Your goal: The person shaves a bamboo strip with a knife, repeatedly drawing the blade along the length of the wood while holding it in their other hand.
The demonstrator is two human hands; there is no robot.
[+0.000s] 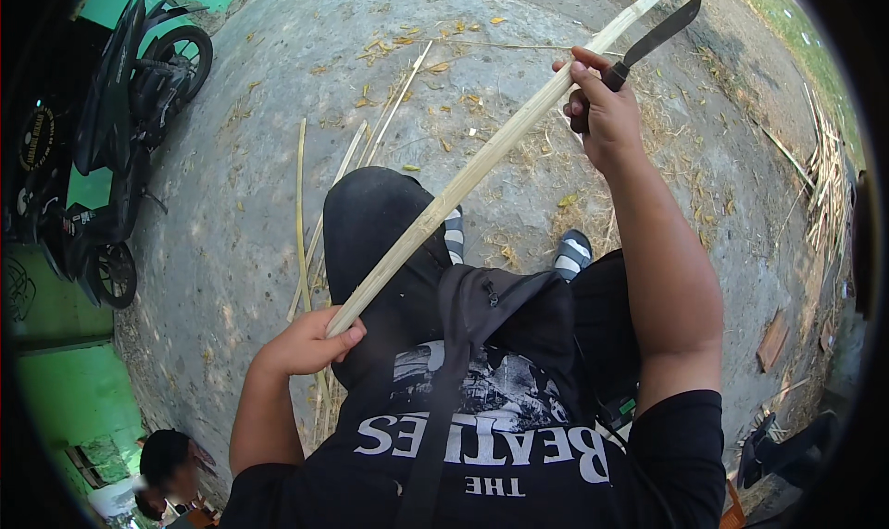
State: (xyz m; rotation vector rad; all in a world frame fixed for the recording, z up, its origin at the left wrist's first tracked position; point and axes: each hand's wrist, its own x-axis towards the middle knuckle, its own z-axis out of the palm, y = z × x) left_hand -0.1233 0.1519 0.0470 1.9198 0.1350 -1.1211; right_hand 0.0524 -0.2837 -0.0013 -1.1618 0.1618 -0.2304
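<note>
A long, pale bamboo strip (482, 163) runs slantwise across my lap, from lower left to upper right. Its near end lies in the grip of my left hand (310, 342), thumb on top, beside my left knee. My right hand (611, 121) is closed around the dark handle of a knife (662, 31), whose broad dark blade points up and to the right. The thumb and forefinger of that hand also touch the strip near its far part. The blade stays beside the strip, with a gap between them.
Thin bamboo strips (302, 205) lie on the concrete ground (231, 158) left of my knee. More strips are piled (827, 172) at the far right. A motorcycle (116, 112) stands by a green wall at the left. Another person (167, 464) is at the lower left.
</note>
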